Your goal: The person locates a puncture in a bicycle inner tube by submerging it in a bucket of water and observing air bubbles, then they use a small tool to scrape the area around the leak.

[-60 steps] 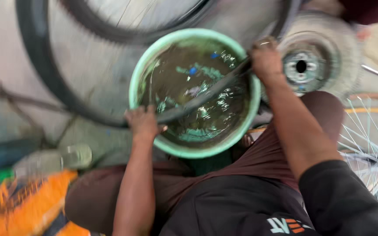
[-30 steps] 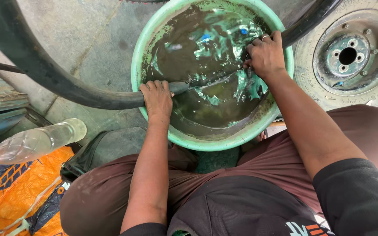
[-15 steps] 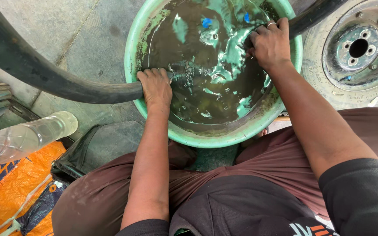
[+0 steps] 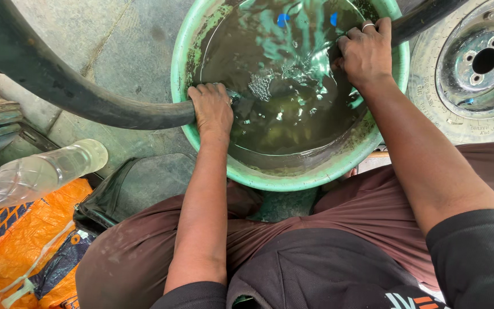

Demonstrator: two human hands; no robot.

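Both hands gripped the black inner tube (image 4: 87, 100) across the green basin (image 4: 270, 177): left hand (image 4: 212, 109) at its rim, right hand (image 4: 364, 54) in the murky water.

Seen from above, a seated person extends both bare forearms forward, knees spread wide beneath them. The left hand (image 4: 212, 109) lies palm down with the knuckles up, fingers curled over and closed in a firm grip, the wrist straight in line with the forearm. The right hand (image 4: 364, 54) reaches farther out and higher, fingers bent and clenched tight, a ring on one finger. The right arm runs diagonally from the lower right, and a dark sleeve covers each upper arm down to the elbow.
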